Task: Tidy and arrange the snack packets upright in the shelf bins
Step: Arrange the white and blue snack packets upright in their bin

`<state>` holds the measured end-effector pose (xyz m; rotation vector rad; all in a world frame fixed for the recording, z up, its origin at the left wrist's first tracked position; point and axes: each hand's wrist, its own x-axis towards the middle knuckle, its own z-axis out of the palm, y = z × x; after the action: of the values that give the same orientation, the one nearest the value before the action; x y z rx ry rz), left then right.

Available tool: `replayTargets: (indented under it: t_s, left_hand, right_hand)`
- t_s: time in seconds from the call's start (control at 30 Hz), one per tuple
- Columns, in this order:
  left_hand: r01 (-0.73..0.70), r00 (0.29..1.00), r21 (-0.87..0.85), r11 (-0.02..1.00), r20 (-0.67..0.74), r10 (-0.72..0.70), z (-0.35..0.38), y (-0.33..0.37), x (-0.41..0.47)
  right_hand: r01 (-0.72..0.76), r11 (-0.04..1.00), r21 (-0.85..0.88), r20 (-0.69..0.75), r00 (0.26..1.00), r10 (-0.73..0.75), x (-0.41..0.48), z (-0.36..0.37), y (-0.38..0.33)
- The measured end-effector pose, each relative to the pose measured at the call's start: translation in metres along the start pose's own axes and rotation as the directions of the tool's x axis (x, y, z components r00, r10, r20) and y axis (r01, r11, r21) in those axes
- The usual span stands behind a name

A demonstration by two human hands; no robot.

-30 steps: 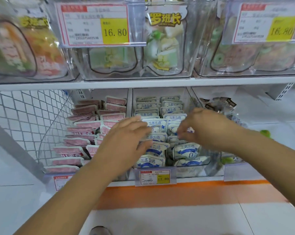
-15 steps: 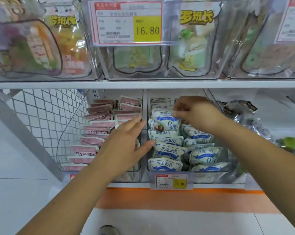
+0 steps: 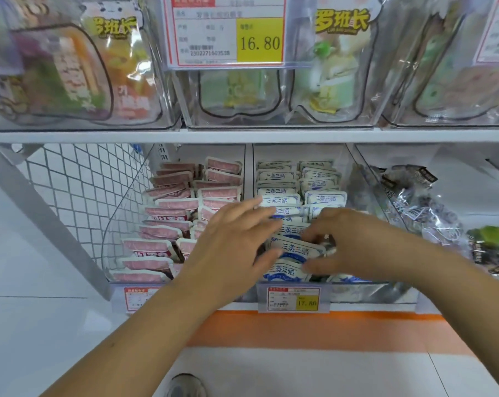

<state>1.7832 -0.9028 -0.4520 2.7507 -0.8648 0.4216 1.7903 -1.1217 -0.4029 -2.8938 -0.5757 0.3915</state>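
Note:
A clear shelf bin (image 3: pixel 365 293) on the lower shelf holds two rows of blue-and-white snack packets (image 3: pixel 322 197), mostly standing upright. My left hand (image 3: pixel 231 247) rests with spread fingers against the left side of the front packets. My right hand (image 3: pixel 354 242) pinches the top edge of a front blue-and-white packet (image 3: pixel 292 250), which tilts back. To the left, another bin holds pink snack packets (image 3: pixel 168 210) in two leaning rows.
A wire mesh panel (image 3: pixel 79 193) closes the shelf's left end. Dark clear-wrapped packets (image 3: pixel 423 210) fill the bin on the right. The upper shelf (image 3: pixel 242 136) carries clear bins of large pouches with 16.80 price tags. Orange and white floor lies below.
My right hand has come forward from the back of the bin to the front packets. My left hand has stayed beside the front row. The view has shifted closer.

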Motion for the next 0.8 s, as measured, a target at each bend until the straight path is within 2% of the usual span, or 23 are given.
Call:
replayTargets:
  t_s: [0.03, 0.07, 0.17, 0.27, 0.33, 0.4, 0.47, 0.53, 0.57, 0.73, 0.8]
  left_hand:
    - [-0.019, 1.000, 0.005, 1.000, 0.001, 0.019, 0.005, 0.003, 0.002]
    - [-0.020, 1.000, 0.004, 1.000, -0.010, 0.020, 0.008, 0.005, 0.003]
    - [-0.002, 0.996, -0.011, 1.000, -0.089, 0.001, 0.007, -0.001, 0.005]
    - [-0.020, 0.995, -0.016, 1.000, -0.100, 0.018, 0.004, -0.004, 0.000]
    - [-0.008, 0.994, -0.001, 1.000, -0.110, 0.008, 0.006, 0.001, -0.003]
    - [0.022, 0.998, -0.019, 1.000, -0.060, -0.023, 0.006, 0.005, -0.005]
    - [0.035, 0.999, -0.056, 0.998, -0.008, -0.036, 0.005, 0.003, -0.007]
    - [0.021, 1.000, -0.064, 0.998, 0.006, -0.021, 0.005, -0.001, -0.009]
    - [0.008, 1.000, -0.062, 0.998, 0.001, -0.008, 0.006, -0.002, -0.010]
    - [0.028, 1.000, -0.092, 0.995, 0.014, -0.027, 0.010, -0.002, -0.013]
    - [0.029, 0.999, -0.081, 0.996, 0.025, -0.027, 0.009, -0.003, -0.013]
  right_hand:
    - [-0.012, 1.000, -0.008, 0.010, 1.000, 0.012, 0.000, 0.006, 0.001]
    - [-0.015, 0.999, 0.037, -0.044, 0.999, 0.017, 0.002, 0.013, 0.000]
    - [0.071, 0.985, 0.158, -0.281, 0.960, -0.024, 0.014, 0.028, -0.009]
    - [0.082, 0.993, 0.087, -0.245, 0.968, -0.059, 0.023, 0.041, -0.019]
    - [0.050, 0.978, 0.203, -0.172, 0.985, -0.014, 0.024, 0.035, -0.014]
    - [0.026, 0.932, 0.361, -0.209, 0.976, 0.054, 0.019, 0.021, -0.007]
    - [0.001, 0.964, 0.268, -0.312, 0.946, 0.085, 0.018, 0.015, 0.005]
    - [-0.077, 0.991, 0.107, -0.307, 0.946, 0.106, 0.020, 0.019, 0.010]
    - [-0.099, 0.990, 0.096, -0.294, 0.948, 0.123, 0.023, 0.024, 0.009]
    - [-0.013, 0.967, 0.253, -0.356, 0.929, 0.105, 0.035, 0.036, -0.004]
    - [-0.008, 0.967, 0.255, -0.355, 0.930, 0.101, 0.036, 0.038, -0.005]
